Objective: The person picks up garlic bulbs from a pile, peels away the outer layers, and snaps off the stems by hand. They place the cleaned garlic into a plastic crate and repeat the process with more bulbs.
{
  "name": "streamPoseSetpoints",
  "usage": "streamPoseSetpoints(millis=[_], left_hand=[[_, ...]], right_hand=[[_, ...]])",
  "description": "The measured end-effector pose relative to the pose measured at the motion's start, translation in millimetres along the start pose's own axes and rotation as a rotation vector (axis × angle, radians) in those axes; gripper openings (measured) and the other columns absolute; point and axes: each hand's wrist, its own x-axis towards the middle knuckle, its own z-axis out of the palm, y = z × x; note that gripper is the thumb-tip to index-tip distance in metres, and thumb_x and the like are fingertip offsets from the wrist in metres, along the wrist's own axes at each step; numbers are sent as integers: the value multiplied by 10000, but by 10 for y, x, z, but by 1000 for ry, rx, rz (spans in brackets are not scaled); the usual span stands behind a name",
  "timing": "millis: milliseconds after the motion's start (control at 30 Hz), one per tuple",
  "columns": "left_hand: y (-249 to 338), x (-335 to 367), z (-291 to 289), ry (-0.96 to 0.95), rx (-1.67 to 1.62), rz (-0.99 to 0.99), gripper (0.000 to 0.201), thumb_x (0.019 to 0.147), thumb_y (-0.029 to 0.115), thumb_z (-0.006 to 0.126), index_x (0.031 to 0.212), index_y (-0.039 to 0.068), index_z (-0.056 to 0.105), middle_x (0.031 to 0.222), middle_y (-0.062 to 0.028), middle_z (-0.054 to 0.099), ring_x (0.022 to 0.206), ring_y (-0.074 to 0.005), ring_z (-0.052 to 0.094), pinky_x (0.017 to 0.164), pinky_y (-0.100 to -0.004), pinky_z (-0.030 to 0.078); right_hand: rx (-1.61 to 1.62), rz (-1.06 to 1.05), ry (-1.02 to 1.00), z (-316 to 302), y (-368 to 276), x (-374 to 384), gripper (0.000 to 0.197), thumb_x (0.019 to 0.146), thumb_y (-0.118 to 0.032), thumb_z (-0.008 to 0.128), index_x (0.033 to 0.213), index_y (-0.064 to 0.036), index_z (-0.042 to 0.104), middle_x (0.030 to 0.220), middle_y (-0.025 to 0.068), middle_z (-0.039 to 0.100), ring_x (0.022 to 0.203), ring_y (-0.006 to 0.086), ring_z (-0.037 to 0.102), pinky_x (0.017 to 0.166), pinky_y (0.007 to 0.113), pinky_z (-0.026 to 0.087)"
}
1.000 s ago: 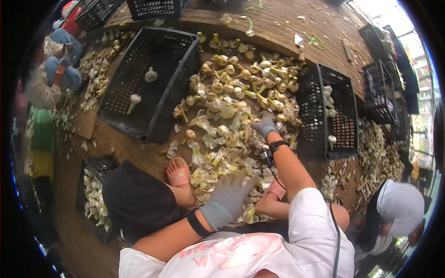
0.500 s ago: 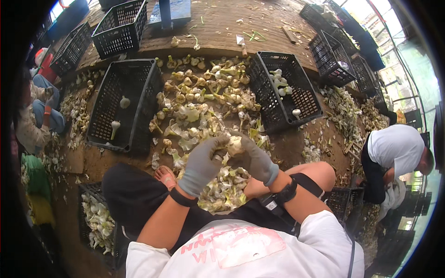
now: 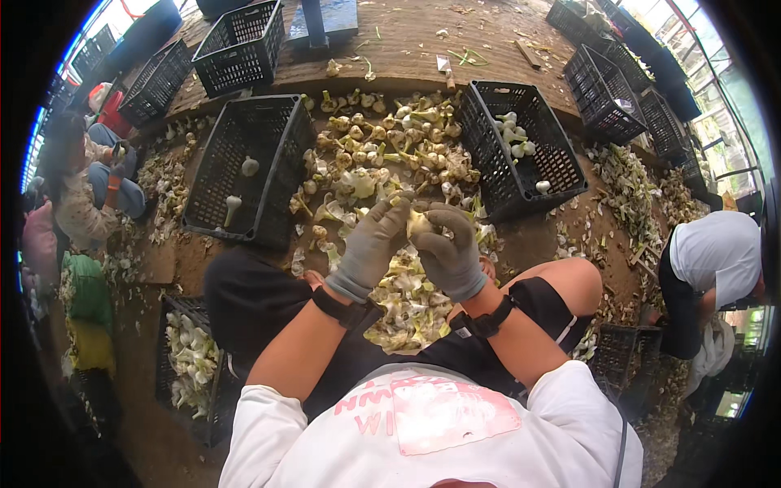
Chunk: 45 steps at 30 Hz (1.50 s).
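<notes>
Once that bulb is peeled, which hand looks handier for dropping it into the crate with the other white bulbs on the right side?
Probably the right hand. It cups the bulb from the side facing the right crate; the left hand would have to cross over.

Bright, even daylight fills the scene, strongest at the far right, where glare washes out the rim. Shadows are soft and short. Fisheye distortion bends edges toward a black, vignetted border; the centre stays sharp.

Sunlit brick floor (image 3: pixel 407 37), littered
</notes>
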Motion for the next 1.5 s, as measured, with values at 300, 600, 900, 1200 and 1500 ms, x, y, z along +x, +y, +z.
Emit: streamPoseSetpoints(millis=[300,600,900,1200,1500], left_hand=[[-16,9,60,-21,99,40,461,976,165,497,1402,51,365,1126,-44,578,961,-99,570,820,-246,495],[-182,108,-56,153,724,489,385,906,-23,446,1289,3,478,1020,-47,613,876,-85,564,777,-211,473],[-173,47,127,81,491,245,306,915,-36,472,1210,41,446,1073,-52,555,988,-121,543,876,-269,456],[-65,94,36,0,189,80,472,946,139,554,1370,33,378,1183,-62,555,1027,-122,552,881,-242,470],[-247,157,-101,154,439,270,288,921,-7,498,1209,9,489,1086,-48,585,962,-129,575,835,-250,489]], right_hand=[[-105,-85,41,-41,74,-41,384,605,32,692,886,-211,592,1081,70,473,1022,322,539,807,420,496],[922,574,110,-24,-25,9,449,740,45,669,1130,-106,507,1135,79,498,1017,255,555,849,347,510],[1276,1137,173,-48,109,-5,423,917,-211,538,1274,-55,374,1122,111,547,890,237,617,759,351,535],[103,224,62,-80,58,24,430,686,33,725,1014,-113,488,1129,136,465,1009,278,555,775,330,514],[746,422,61,14,-23,-36,480,775,-35,680,1190,-96,445,1150,118,483,1015,225,562,762,318,524]])
